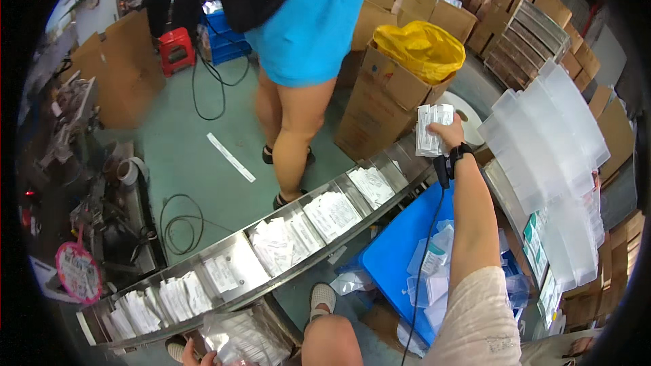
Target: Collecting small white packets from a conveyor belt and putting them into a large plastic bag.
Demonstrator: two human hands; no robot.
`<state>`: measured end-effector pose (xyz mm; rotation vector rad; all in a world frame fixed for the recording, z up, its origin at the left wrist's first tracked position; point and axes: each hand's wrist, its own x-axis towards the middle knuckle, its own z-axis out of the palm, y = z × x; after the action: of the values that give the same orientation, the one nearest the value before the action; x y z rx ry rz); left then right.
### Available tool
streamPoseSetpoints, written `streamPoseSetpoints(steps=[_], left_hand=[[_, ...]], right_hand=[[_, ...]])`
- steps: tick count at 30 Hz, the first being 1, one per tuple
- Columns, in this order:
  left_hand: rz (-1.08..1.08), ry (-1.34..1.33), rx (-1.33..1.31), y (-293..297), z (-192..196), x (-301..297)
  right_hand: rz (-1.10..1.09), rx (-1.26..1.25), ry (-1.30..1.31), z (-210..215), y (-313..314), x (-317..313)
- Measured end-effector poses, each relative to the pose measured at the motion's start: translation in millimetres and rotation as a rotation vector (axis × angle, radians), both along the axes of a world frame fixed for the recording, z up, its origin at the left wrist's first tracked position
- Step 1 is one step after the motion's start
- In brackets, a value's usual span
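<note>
My right hand (450, 134), reaching out at the right, is closed around a stack of flat white printed packets (432, 130) above the far end of a metal conveyor trough. At the lower edge my left hand (199, 355) shows only in part. Its fingers grip the edge of a clear plastic bag (247, 339), which lies at an open box and has white packets in it. The long trough (249, 263) runs from lower left to upper right, split into compartments. Several of them hold piles of white packets (332, 215).
Beyond the trough stands a person in blue shorts (305, 34). A carton with a yellow bag (417, 51) is at the upper right. Nested translucent bins (549, 142) rise at the right, beside a blue crate (390, 257) with clear plastic pieces. A black cable (426, 257) hangs near my right arm.
</note>
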<state>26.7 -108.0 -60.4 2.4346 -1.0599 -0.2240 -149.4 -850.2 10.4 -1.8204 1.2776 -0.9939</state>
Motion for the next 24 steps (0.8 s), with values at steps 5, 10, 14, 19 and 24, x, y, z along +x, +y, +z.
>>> streamPoseSetpoints(steps=[5, 10, 14, 19, 24], left_hand=[[0.052, 0.013, 0.018, 62, -57, -37], [0.172, 0.388, -0.036, 55, -57, -51], [0.167, 0.321, -0.177, 68, -92, -57], [0.272, 0.449, -0.339, 75, -91, -45], [0.227, 0.382, -0.454, 102, -107, -25]], right_hand=[[0.375, 0.300, -0.389, 69, 140, 58], [0.755, 0.704, -0.565, 57, 314, 47], [0.932, 0.987, -0.651, 18, 467, 60], [0.986, 1.196, -0.436, -32, 575, 78], [1.135, 0.357, -0.006, -68, 637, 110]])
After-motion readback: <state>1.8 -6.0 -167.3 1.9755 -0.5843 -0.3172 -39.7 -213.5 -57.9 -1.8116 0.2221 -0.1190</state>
